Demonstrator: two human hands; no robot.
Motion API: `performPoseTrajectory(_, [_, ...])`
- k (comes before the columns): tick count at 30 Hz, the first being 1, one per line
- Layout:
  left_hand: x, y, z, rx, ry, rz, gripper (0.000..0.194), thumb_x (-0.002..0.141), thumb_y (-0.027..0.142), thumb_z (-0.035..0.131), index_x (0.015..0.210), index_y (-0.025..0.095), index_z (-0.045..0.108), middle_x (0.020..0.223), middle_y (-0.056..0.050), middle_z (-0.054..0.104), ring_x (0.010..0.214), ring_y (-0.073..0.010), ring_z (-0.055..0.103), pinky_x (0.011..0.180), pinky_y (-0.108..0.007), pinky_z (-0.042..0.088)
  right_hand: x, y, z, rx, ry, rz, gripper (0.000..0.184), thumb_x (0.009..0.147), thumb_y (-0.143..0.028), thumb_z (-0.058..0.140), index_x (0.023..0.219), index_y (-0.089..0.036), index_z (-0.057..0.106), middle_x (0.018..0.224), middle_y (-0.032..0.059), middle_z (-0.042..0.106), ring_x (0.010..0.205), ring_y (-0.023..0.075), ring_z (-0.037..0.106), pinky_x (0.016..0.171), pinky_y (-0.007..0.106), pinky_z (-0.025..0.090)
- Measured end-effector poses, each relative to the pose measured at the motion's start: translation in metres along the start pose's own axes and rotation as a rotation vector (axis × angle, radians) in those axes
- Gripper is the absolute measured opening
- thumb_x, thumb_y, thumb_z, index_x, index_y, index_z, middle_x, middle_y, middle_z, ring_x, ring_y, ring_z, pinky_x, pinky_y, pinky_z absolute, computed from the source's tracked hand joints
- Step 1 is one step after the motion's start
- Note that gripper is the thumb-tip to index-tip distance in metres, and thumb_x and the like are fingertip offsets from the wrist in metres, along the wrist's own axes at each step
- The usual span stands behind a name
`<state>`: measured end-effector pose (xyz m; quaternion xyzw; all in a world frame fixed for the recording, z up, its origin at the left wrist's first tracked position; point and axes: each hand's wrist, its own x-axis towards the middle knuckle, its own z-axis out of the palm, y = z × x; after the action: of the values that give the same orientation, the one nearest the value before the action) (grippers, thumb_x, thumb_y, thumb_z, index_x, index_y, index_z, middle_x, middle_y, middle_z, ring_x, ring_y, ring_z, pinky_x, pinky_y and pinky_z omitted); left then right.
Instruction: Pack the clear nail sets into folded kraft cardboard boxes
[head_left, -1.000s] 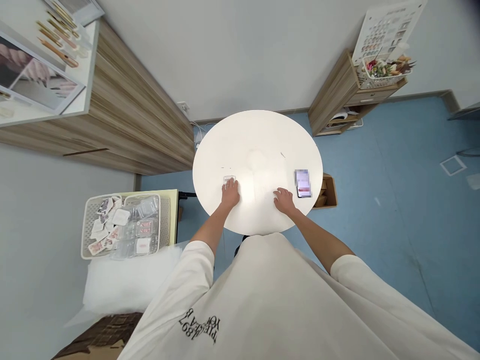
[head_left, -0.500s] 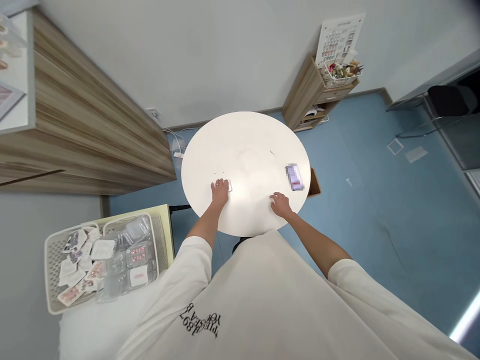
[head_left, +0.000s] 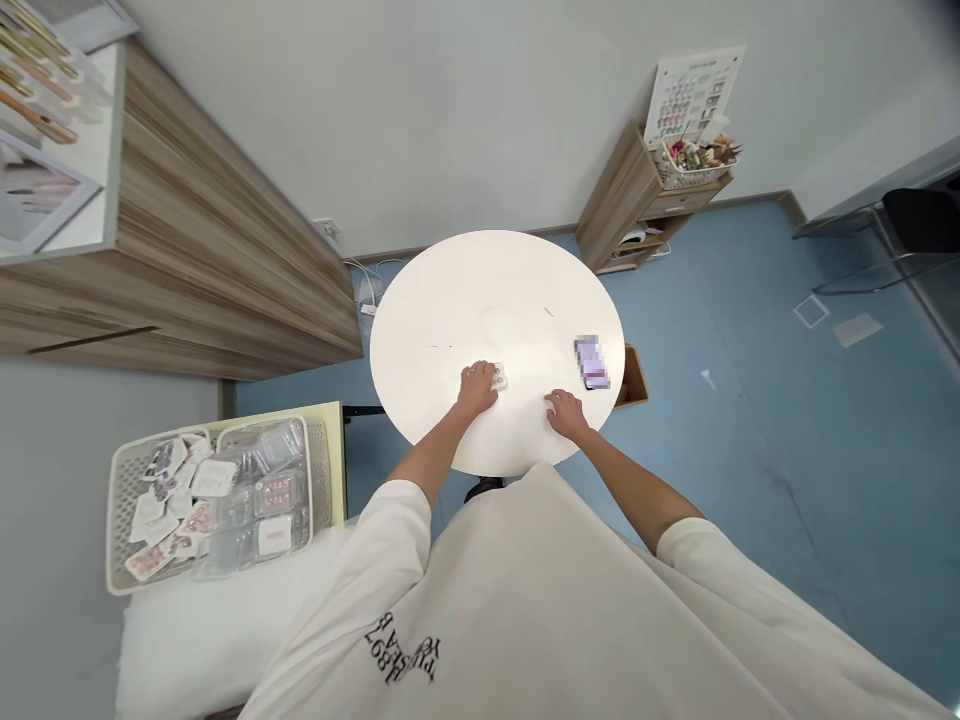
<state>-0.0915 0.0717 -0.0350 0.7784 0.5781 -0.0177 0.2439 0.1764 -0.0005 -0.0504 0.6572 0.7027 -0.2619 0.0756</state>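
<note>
Head view: the left hand has shifted along the counter toward its middle, closing on the right hand; half a second ago it sat farther out to the left. A small clear case has come along and now shows just to the right of the left hand's fingertips, flat on the surface, its near-left part covered. Fingers bent over it, fairly narrow; whether they pinch it or merely press cannot be told. Right hand little changed: empty, fingers loosely bent and somewhat spread at the counter top, apart from the case. Judged meaning: the case now lies between the hands, easier for both to work on. Phone, screen blurred out, lies beyond the right hand and a little to its right, untouched. Thin dark marks beyond and left of the left hand; too small to identify.
</note>
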Motion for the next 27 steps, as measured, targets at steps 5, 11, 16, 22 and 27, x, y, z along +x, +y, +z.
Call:
performPoseTrajectory(5, [0.016,0.049,0.008,-0.034,-0.034,0.011,0.052,0.084,0.02,0.056,0.134,0.022,0.044,0.144,-0.013,0.046,0.14,-0.0272,0.039,0.119,-0.042,0.024,0.011,0.023,-0.011,-0.032,-0.012,-0.085,0.046,0.093,-0.018,0.048,0.138,-0.021,0.058,0.149,0.0125,0.05,0.134,0.0286,0.045,0.11,0.044,0.034])
performPoseTrajectory(11, [0.045,0.086,0.025,-0.035,-0.042,0.018,0.05,0.083,0.017,0.058,0.131,0.023,0.044,0.139,-0.011,0.051,0.136,-0.0267,0.044,0.114,-0.042,0.031,0.025,0.048,-0.012,-0.081,-0.046,-0.204,0.045,0.092,-0.016,0.051,0.136,-0.018,0.059,0.151,0.0138,0.047,0.137,0.03,0.042,0.112,0.044,0.033])
performPoseTrajectory(16, [0.069,0.1,0.041,-0.028,-0.043,-0.001,0.049,0.084,0.016,0.059,0.13,0.023,0.045,0.138,-0.011,0.052,0.13,-0.0289,0.048,0.108,-0.043,0.037,0.033,0.061,-0.004,-0.108,-0.052,-0.292,0.042,0.091,-0.014,0.053,0.131,-0.019,0.061,0.152,0.0142,0.047,0.135,0.0312,0.043,0.109,0.045,0.035])
performPoseTrajectory(22, [0.087,0.104,0.054,0.032,0.021,-0.001,0.051,0.086,0.013,0.056,0.133,0.025,0.045,0.147,-0.011,0.047,0.14,-0.0311,0.039,0.114,-0.047,0.031,0.037,0.065,-0.004,-0.173,-0.033,-0.335,0.037,0.093,-0.014,0.051,0.129,-0.018,0.06,0.148,0.0145,0.049,0.127,0.0317,0.046,0.104,0.042,0.037])
performPoseTrajectory(27, [0.094,0.103,0.062,0.044,0.028,-0.015,0.052,0.086,0.011,0.054,0.135,0.025,0.045,0.153,-0.011,0.042,0.143,-0.0323,0.036,0.114,-0.049,0.032,0.038,0.066,-0.005,-0.203,-0.021,-0.353,0.035,0.093,-0.014,0.051,0.127,-0.018,0.059,0.142,0.0152,0.052,0.121,0.0313,0.047,0.099,0.04,0.037])
